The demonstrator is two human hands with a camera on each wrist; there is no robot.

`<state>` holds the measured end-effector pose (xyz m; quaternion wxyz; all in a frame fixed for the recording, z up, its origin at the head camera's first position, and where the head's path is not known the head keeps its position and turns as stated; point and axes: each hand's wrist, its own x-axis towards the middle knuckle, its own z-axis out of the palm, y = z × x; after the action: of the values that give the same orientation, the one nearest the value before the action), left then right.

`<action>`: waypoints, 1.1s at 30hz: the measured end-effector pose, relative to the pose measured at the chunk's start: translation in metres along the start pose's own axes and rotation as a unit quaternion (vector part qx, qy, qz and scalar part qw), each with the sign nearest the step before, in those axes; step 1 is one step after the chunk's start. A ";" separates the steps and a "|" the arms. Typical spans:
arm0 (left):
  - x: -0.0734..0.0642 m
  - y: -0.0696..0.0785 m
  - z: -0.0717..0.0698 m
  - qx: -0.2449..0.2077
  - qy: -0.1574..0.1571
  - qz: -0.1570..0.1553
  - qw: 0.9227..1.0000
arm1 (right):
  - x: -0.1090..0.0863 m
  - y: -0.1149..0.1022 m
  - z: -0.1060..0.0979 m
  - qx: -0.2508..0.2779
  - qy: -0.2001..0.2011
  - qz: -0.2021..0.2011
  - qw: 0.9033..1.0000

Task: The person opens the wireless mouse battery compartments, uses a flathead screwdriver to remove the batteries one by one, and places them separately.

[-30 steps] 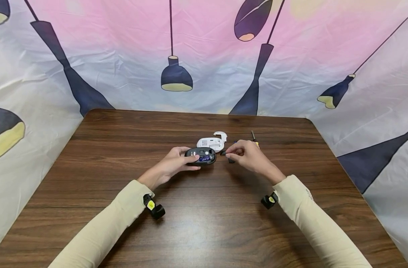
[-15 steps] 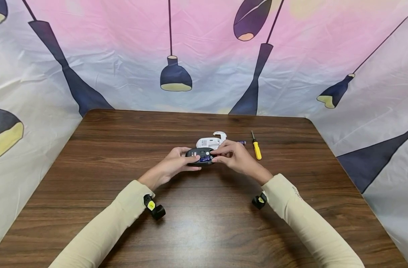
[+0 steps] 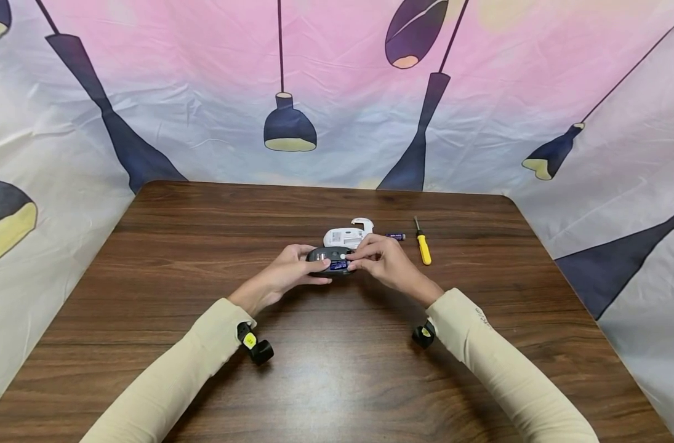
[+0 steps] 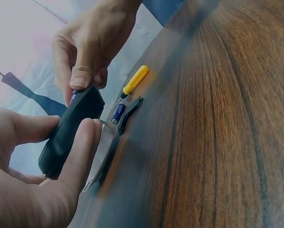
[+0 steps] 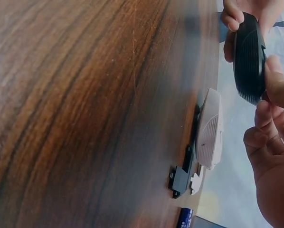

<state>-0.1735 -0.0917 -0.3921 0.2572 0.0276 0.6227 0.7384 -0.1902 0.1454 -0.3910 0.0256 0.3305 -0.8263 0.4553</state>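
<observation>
My left hand grips a black computer mouse, underside up, above the table. A blue battery lies in its uncovered compartment. At the mouse's right end, the thumb and fingers of my right hand pinch at the battery's end; the left wrist view shows the thumb on the battery, though the fingertips are partly hidden. Just behind lies a white mouse, also underside up, beside its loose white cover. The mouse's black battery cover rests on the table, hidden in the head view by my right hand.
Another blue battery lies on the wooden table, right of the white mouse. Farther right is a screwdriver with a yellow handle. A printed cloth hangs behind the table.
My right hand has moved left from above the table beside the mouse to the mouse's right end, uncovering the screwdriver and loose battery. My left hand keeps its grip on the black mouse.
</observation>
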 end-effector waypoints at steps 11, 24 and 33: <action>-0.003 0.003 0.002 0.003 -0.005 0.002 1.000 | 0.000 0.002 0.003 0.034 0.022 0.005 0.999; -0.002 0.004 0.002 -0.005 0.000 0.003 1.000 | -0.001 0.000 0.003 0.002 0.028 -0.028 0.999; -0.001 0.003 0.000 -0.005 0.004 0.005 1.000 | -0.001 -0.002 0.004 -0.039 0.010 -0.034 0.999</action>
<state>-0.1737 -0.0925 -0.3885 0.2516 0.0267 0.6199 0.7428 -0.1879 0.1422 -0.3922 0.0623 0.3530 -0.8312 0.4249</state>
